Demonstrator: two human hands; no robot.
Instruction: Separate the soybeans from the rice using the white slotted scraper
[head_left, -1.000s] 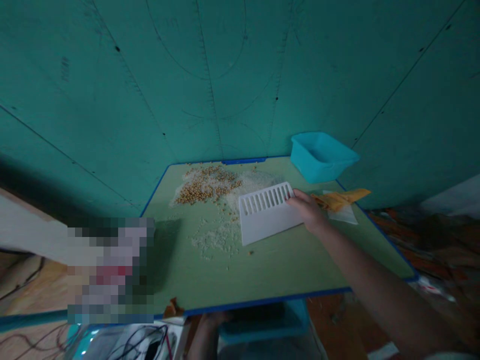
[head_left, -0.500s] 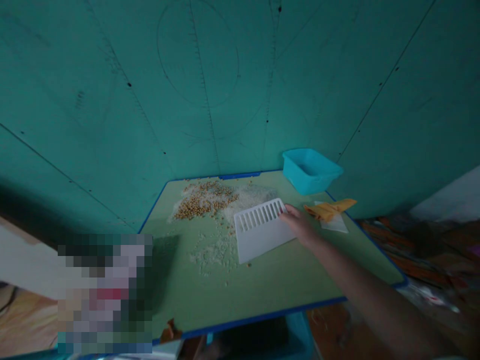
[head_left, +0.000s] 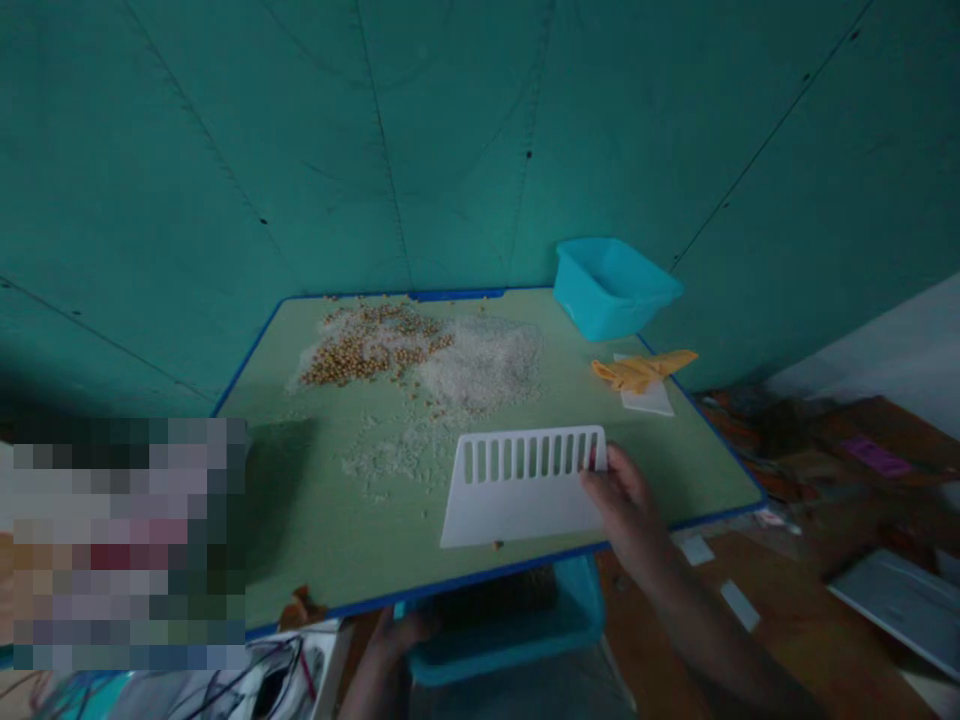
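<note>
In the head view my right hand (head_left: 619, 490) grips the right end of a flat white plastic scraper (head_left: 525, 508) with a row of slots along its top edge. The scraper stands tilted near the table's front edge, and a single bean (head_left: 497, 545) lies at its lower edge. My left hand (head_left: 394, 645) holds the rim of a blue plastic basin (head_left: 495, 640) below that edge; its fingers are partly hidden. Farther back, tan beans (head_left: 352, 355) lie heaped beside and among white rice grains (head_left: 487, 365), with loose grains (head_left: 397, 450) scattered in front.
The pale green table (head_left: 360, 570) has a blue rim and stands against a green wall (head_left: 450, 150). At the back right is another blue basin (head_left: 615, 290), with an orange cloth (head_left: 645, 370) on a white sheet (head_left: 651, 398) before it. A pixelated patch covers the left side.
My right hand has drawn the scraper away from the rice toward the front edge. My left hand and the lower basin show more fully, as the view has tipped down.
</note>
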